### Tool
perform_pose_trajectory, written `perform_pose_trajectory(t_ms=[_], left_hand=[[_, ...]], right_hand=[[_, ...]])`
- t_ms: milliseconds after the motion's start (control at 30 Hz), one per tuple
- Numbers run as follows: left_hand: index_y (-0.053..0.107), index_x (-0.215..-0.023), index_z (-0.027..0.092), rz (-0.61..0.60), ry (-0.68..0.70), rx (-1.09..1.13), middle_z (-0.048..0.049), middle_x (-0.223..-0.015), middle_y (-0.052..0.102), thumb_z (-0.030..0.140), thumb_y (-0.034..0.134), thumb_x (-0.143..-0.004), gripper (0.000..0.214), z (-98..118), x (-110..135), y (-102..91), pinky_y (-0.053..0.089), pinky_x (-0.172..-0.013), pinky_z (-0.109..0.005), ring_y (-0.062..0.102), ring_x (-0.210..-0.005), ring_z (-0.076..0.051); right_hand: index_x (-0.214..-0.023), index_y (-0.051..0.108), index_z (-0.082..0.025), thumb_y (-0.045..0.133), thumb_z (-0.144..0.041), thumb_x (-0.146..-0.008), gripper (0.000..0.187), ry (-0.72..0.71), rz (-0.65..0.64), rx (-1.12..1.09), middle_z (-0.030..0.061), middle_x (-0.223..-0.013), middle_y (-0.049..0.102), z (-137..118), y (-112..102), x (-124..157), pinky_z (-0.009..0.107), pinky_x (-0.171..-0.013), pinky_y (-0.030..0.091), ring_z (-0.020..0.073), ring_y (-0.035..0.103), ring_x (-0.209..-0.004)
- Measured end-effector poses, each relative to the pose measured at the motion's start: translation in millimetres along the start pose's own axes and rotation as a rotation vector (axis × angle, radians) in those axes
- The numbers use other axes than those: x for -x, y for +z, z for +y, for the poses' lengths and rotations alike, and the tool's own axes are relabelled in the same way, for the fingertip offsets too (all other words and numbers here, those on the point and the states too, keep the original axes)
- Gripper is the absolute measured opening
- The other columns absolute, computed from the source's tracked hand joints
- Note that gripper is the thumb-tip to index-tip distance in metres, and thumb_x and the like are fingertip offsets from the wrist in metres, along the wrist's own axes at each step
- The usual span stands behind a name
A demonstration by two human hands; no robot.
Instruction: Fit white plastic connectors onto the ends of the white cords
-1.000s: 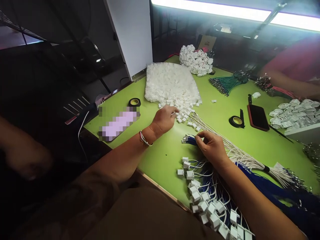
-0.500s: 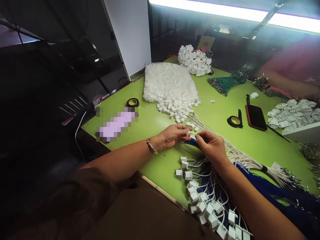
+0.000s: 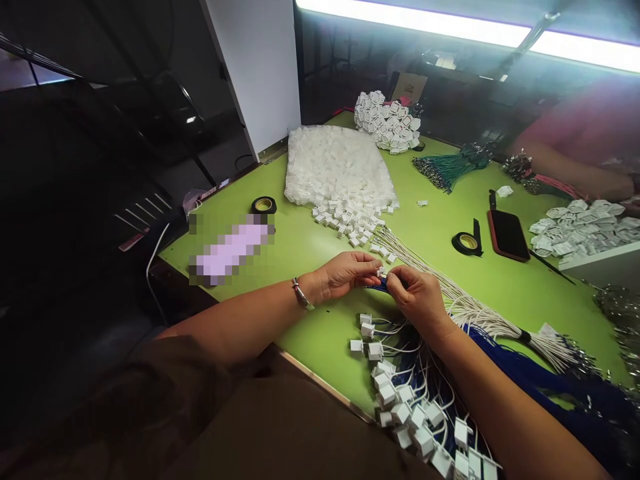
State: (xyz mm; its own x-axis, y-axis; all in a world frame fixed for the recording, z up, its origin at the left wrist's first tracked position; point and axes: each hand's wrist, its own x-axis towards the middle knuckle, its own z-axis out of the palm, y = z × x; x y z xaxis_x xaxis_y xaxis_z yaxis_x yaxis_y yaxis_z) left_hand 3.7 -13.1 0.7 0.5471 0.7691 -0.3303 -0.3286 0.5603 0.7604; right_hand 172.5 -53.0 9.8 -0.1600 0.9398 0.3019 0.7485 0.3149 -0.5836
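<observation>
My left hand [image 3: 347, 275] pinches a small white plastic connector [image 3: 381, 272] between thumb and fingertips, above the green table [image 3: 295, 243]. Close against it, my right hand [image 3: 419, 297] is closed on a thin wire, whose end is at the connector; its colour is mostly hidden by the fingers. Blue wires [image 3: 376, 285] lie just beneath both hands. A bundle of white wires [image 3: 417, 260] stretches behind my right hand. Below my right forearm hang several white connectors [image 3: 424, 440] with white and blue wires joined to them.
Loose connectors [image 3: 350, 217] spill from a clear plastic bag [image 3: 340, 163]. Black tape rolls [image 3: 263, 205], a phone [image 3: 509, 235] and green wires [image 3: 453, 167] lie around. Another pile of white parts [image 3: 585, 230] is at right, near a co-worker's arm [image 3: 575, 175].
My right hand has moved slightly left, narrowing the gap to the connector in my left hand. The wire's end now meets the connector. The view has shifted slightly.
</observation>
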Motion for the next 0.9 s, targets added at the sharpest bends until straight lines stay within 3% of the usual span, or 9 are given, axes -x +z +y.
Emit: perform_pose_trajectory(t_ms=[333,533,800,900], left_hand=[[0.060,-0.073,0.008,0.014,0.134,-0.118,-0.0022,-0.061,0.064,0.033,0.079,-0.064,0.033,-6.2,2.4,3.7,0.048,-0.057,-0.019,0.058,-0.053,-0.006],[0.059,-0.076,0.008,0.047,0.147,-0.144,-0.0033,-0.063,0.065,0.035,0.078,-0.064,0.035,-3.9,3.7,3.8,0.049,-0.060,-0.021,0.059,-0.054,-0.007],[0.058,-0.073,0.009,-0.014,0.158,-0.246,-0.0021,-0.060,0.063,0.036,0.079,-0.063,0.035,-7.9,2.2,3.2,0.047,-0.052,-0.019,0.058,-0.051,-0.007],[0.058,-0.075,0.009,-0.021,0.172,-0.260,-0.0020,-0.060,0.063,0.037,0.077,-0.066,0.035,-5.4,3.7,6.0,0.047,-0.051,-0.018,0.059,-0.051,-0.007]], right_hand=[[-0.058,0.057,-0.018,0.048,-0.025,-0.082,0.027,-0.074,0.020,0.153,-0.0028,-0.049,0.050,-2.8,1.0,1.6,0.021,-0.051,0.030,0.0078,0.039,-0.046],[-0.064,0.062,-0.017,0.051,-0.024,-0.079,0.021,-0.015,-0.027,-0.046,-0.0026,-0.052,0.054,0.9,-0.8,-0.2,0.020,-0.050,0.033,0.0081,0.043,-0.048],[-0.059,0.064,-0.016,0.052,-0.021,-0.073,0.019,-0.032,-0.094,0.027,-0.0045,-0.045,0.046,0.4,2.0,-0.7,0.022,-0.047,0.028,0.0074,0.038,-0.045],[-0.061,0.063,-0.017,0.051,-0.023,-0.076,0.020,-0.002,-0.114,-0.005,-0.0032,-0.050,0.050,4.2,-3.6,-6.3,0.021,-0.051,0.033,0.0087,0.043,-0.049]])
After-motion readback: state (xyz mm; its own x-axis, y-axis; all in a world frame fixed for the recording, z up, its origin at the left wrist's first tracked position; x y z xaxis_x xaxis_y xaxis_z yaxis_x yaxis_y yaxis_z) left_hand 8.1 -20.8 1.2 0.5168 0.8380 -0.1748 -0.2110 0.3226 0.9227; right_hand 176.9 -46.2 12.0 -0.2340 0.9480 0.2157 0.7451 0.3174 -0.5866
